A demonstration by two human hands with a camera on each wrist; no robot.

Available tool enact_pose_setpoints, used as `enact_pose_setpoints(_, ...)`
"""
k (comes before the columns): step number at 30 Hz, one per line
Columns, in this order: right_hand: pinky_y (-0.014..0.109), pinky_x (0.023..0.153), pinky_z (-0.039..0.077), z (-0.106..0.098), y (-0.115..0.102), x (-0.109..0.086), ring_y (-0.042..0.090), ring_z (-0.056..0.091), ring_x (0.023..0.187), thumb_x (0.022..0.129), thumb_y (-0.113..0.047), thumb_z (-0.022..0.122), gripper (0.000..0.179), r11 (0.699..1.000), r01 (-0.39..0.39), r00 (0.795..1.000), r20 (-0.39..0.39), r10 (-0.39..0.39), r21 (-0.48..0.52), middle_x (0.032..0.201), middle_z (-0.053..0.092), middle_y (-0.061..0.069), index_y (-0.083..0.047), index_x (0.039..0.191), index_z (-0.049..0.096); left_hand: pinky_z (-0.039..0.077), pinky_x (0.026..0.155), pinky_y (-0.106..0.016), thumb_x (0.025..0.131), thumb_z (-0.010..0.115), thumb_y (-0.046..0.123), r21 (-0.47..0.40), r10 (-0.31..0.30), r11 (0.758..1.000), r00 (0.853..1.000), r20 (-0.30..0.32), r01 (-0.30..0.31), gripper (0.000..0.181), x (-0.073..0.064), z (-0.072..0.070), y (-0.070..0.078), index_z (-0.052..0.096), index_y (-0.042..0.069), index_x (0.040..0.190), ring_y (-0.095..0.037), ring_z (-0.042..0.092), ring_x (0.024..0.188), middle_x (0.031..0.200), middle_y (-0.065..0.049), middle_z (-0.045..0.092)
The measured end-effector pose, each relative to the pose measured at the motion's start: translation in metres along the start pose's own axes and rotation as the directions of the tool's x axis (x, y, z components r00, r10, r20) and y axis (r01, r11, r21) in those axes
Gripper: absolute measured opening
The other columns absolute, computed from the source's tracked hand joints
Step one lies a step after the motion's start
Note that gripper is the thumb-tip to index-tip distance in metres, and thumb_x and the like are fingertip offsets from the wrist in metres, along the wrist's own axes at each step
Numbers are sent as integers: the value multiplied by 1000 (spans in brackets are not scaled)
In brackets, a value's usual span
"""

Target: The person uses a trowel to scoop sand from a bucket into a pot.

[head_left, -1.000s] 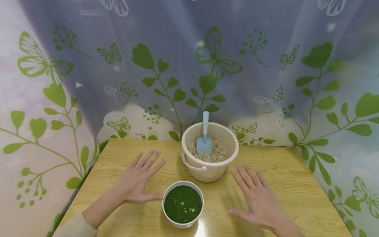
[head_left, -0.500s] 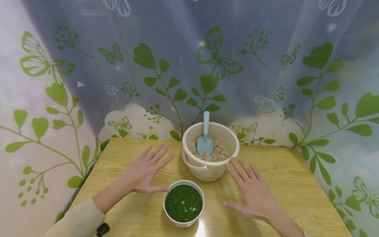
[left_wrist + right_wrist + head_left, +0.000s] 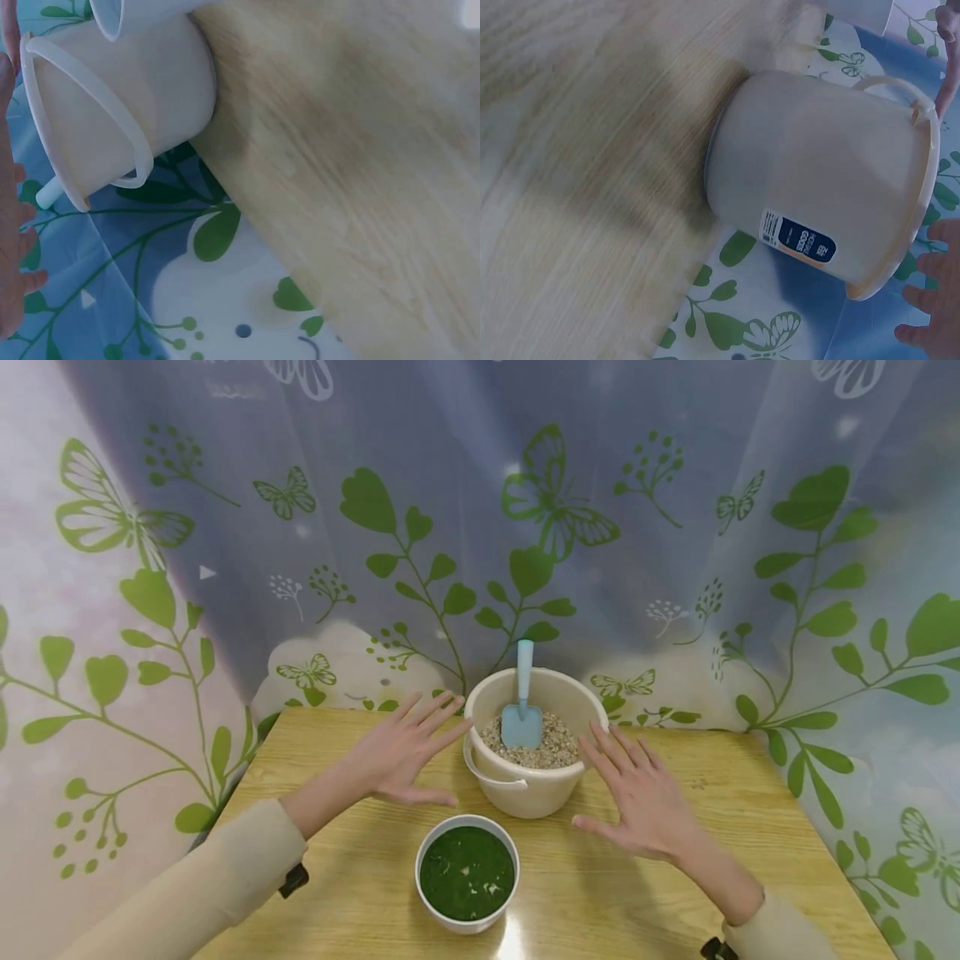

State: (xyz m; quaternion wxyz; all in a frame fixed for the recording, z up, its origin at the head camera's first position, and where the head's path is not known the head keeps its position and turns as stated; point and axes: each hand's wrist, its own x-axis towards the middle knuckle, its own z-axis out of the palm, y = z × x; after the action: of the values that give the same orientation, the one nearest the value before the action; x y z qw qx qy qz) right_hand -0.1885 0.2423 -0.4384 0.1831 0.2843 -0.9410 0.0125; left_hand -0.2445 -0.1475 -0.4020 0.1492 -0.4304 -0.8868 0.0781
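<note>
A cream plastic bucket [image 3: 528, 795] was seen upright at the far middle of the table [image 3: 352, 885], partly filled with grainy gravel [image 3: 555, 749]. By judgement, noticeable weight was to be expected from that fill, low in the vessel, while the wall was judged thin, fairly stiff, smooth and a little slippery. The soundest hold was judged to be offered by the thick rim, taken from both sides, or by the bail handle [image 3: 498, 783], which was folded down on the near left. On the gravel a light blue shovel [image 3: 521, 725] was propped loosely, grip up; it was judged light and liable to slide if the bucket were tipped.

The bucket was flanked by the left hand [image 3: 408, 756] and the right hand [image 3: 641, 797], both spread wide with fingers nearly straight and nothing held; the rim was neared, but no contact could be confirmed.

Nearer stood a white tub [image 3: 467, 928], filled with dark green matter [image 3: 465, 864]. Behind, a leaf-and-butterfly-printed curtain [image 3: 420, 427] was hung.
</note>
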Motion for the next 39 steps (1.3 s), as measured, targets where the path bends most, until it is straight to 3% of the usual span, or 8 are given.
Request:
enact_pose_setpoints(5, 67, 122, 32, 1, 14, 11, 45, 36, 156, 90, -85, 48, 106, 1000, 11, 1000, -11, -12, -19, 173, 32, 16, -15, 167, 31, 25, 131, -58, 88, 49, 88, 67, 33, 997, 998, 48, -36, 108, 23, -6, -7, 31, 16, 167, -37, 27, 163, 174, -18, 28)
enact_pose_setpoints(16, 68, 125, 29, 0, 38, 34, 44, 30, 160, 91, -81, 51, 105, 1000, 3, 998, 67, -1, -30, 175, 26, 15, -11, 166, 30, 22, 132, -58, 92, 43, 87, 125, 112, 984, 987, 118, -127, 106, 69, -15, -19, 25, 16, 169, -37, 24, 164, 175, -17, 24)
enact_pose_setpoints(24, 65, 124, 32, 4, 54, 44, 45, 34, 157, 92, -82, 46, 105, 999, 28, 997, 73, -25, -44, 174, 29, 16, -9, 166, 31, 20, 133, -55, 92, 38, 89, 161, 141, 973, 977, 161, -167, 105, 94, -12, -23, 26, 17, 168, -33, 22, 165, 175, -15, 26)
enact_pose_setpoints(33, 65, 127, 26, 9, 61, 48, 45, 28, 160, 93, -79, 48, 104, 1000, 8, 988, 151, -5, -21, 176, 23, 15, -9, 167, 27, 17, 134, -54, 96, 37, 84, 132, 176, 970, 964, 200, -205, 99, 122, -5, -24, 30, 16, 167, -32, 21, 165, 176, -15, 24)
enact_pose_setpoints(39, 64, 127, 27, 15, 65, 50, 44, 27, 161, 93, -76, 52, 104, 999, -11, 984, 178, 18, -40, 176, 22, 16, -8, 168, 25, 19, 134, -53, 98, 35, 83, 199, 210, 947, 955, 207, -251, 97, 138, -2, -20, 32, 14, 166, -31, 25, 164, 174, -14, 29)
